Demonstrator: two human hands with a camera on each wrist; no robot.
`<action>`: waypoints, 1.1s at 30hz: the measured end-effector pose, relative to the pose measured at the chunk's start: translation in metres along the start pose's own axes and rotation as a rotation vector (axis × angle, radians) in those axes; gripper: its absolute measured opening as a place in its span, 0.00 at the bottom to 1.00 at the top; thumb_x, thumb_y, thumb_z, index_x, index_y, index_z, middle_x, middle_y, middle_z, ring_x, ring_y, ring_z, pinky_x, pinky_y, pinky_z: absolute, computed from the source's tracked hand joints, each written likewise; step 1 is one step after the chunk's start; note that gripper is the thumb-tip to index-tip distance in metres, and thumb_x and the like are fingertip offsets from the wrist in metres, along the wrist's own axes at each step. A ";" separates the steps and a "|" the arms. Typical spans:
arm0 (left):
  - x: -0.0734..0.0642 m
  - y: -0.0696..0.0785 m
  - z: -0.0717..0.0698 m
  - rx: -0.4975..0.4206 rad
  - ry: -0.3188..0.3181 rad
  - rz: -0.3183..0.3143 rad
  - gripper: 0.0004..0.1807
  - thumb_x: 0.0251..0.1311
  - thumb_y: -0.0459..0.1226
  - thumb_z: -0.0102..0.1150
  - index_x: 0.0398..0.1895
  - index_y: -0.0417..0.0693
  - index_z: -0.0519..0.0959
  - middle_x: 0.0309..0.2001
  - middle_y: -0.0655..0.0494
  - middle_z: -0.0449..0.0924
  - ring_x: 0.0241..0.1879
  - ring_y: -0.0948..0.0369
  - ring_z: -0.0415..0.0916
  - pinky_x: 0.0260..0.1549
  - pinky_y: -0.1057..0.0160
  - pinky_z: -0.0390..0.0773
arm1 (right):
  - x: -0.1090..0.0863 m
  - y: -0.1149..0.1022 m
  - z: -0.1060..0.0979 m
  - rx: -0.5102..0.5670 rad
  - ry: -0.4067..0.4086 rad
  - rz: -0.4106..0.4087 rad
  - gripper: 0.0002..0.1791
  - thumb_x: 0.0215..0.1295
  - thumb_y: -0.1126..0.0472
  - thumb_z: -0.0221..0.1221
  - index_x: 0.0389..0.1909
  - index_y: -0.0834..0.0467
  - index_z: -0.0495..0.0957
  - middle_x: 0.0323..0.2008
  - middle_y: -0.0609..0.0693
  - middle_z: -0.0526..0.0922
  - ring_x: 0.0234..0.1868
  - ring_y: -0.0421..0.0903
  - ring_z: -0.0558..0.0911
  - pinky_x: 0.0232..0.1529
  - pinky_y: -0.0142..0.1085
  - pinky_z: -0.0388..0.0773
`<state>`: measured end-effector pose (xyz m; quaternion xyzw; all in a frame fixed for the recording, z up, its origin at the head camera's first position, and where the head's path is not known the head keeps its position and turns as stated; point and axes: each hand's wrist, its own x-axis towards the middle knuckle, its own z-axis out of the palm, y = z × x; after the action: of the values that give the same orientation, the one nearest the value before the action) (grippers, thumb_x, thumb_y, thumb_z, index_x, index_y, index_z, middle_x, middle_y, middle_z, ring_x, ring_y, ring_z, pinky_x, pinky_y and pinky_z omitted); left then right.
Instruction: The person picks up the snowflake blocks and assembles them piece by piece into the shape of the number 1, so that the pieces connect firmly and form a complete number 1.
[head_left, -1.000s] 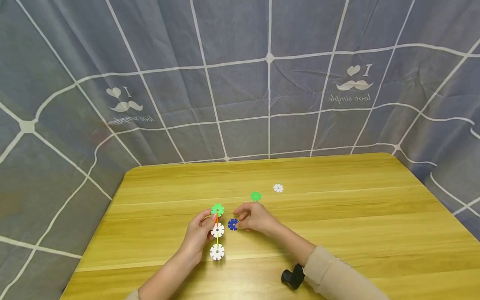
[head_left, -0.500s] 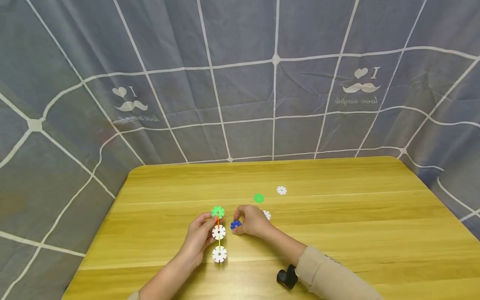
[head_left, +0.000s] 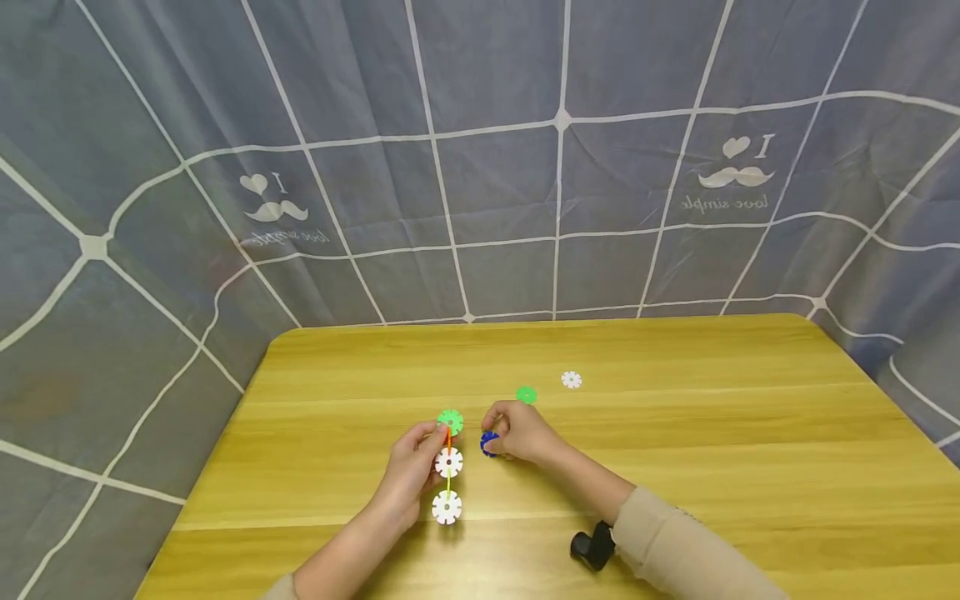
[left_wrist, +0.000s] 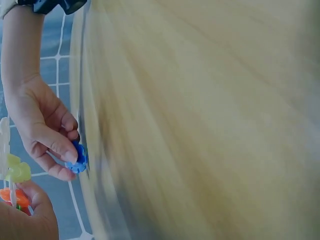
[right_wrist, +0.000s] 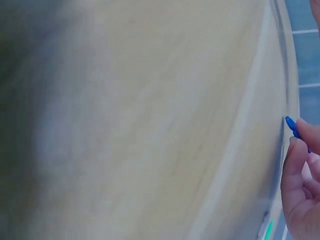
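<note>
My left hand (head_left: 405, 475) holds a linked chain of notched plastic snowflake discs. From the top run a green disc (head_left: 451, 419), an orange disc (head_left: 449, 440) seen edge-on, a white disc (head_left: 449, 462), a yellow disc (head_left: 448, 483) edge-on and another white disc (head_left: 447, 507). The left thumb lies near the orange piece. Just right of the chain, my right hand (head_left: 528, 435) pinches a blue disc (head_left: 489, 443) between thumb and fingers. In the left wrist view the blue disc (left_wrist: 78, 159) is apart from the chain; the right wrist view shows it (right_wrist: 292, 126) edge-on.
A loose green disc (head_left: 527, 395) and a loose white disc (head_left: 572, 380) lie flat on the wooden table (head_left: 712, 417) beyond the right hand. A black device (head_left: 592, 546) sits at the right wrist. A grey curtain (head_left: 502, 200) with white lines hangs behind the table.
My right hand has closed its grip on the blue disc and turned it, moving slightly away from the chain. A white disc seen beside that hand half a second ago is now hidden.
</note>
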<state>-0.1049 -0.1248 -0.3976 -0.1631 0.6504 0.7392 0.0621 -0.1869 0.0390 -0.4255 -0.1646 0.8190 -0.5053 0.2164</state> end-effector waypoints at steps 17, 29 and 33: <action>-0.002 0.002 0.023 -0.027 -0.087 -0.022 0.13 0.66 0.40 0.51 0.44 0.37 0.74 0.35 0.53 0.82 0.21 0.70 0.69 0.17 0.76 0.68 | -0.018 -0.001 -0.041 0.293 -0.103 0.011 0.14 0.66 0.73 0.50 0.51 0.72 0.72 0.26 0.53 0.75 0.23 0.40 0.77 0.31 0.32 0.80; -0.002 0.000 0.030 -0.014 -0.131 -0.029 0.11 0.65 0.39 0.52 0.43 0.39 0.74 0.36 0.50 0.83 0.21 0.70 0.71 0.19 0.74 0.71 | -0.028 0.001 -0.050 0.368 -0.106 0.024 0.16 0.66 0.73 0.49 0.53 0.74 0.68 0.28 0.53 0.76 0.26 0.40 0.78 0.32 0.29 0.80; -0.006 -0.003 0.032 -0.005 -0.159 -0.046 0.11 0.66 0.39 0.52 0.43 0.40 0.74 0.36 0.52 0.83 0.21 0.69 0.72 0.20 0.72 0.72 | -0.031 0.002 -0.050 0.371 -0.105 0.013 0.15 0.66 0.74 0.48 0.52 0.75 0.68 0.28 0.53 0.76 0.25 0.41 0.78 0.31 0.30 0.80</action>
<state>-0.1034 -0.0919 -0.3952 -0.1190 0.6377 0.7498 0.1302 -0.1867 0.0930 -0.4017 -0.1428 0.7004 -0.6369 0.2887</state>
